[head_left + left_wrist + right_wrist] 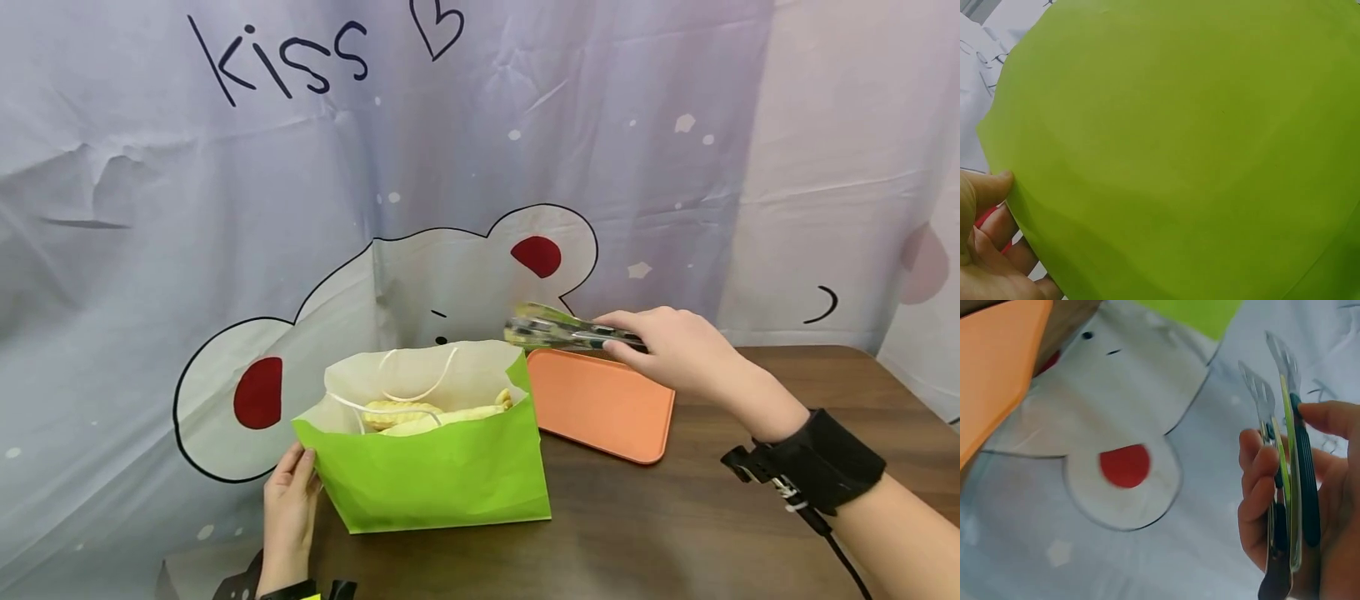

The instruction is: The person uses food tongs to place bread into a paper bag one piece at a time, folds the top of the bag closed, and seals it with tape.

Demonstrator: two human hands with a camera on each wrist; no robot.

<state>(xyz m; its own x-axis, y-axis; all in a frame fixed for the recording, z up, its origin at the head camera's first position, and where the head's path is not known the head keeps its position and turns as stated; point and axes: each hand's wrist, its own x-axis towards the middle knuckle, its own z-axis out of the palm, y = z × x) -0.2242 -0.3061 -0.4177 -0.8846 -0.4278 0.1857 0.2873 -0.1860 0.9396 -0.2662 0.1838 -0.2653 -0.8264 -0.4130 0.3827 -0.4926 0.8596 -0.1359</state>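
A green paper bag (442,483) with white string handles stands upright on the table, its top open. Inside lie a bumpy yellow piece resembling a corn cob (390,415) and a longer pale-yellow piece (450,419), both partly hidden by the front panel. My left hand (288,500) pinches the bag's left edge, thumb on the front and the other fingers behind (997,234). Metal tongs (555,333) with dark green grips are held in my right hand (671,346), above the orange tray. Their slotted heads (1263,394) point left toward the bag's top right corner.
The orange rectangular tray (600,404) lies on the brown wooden table (600,533), just right of the bag. Behind hangs a printed cloth (450,150) with a cartoon bear. A cable (840,554) runs from the right wrist strap (828,462).
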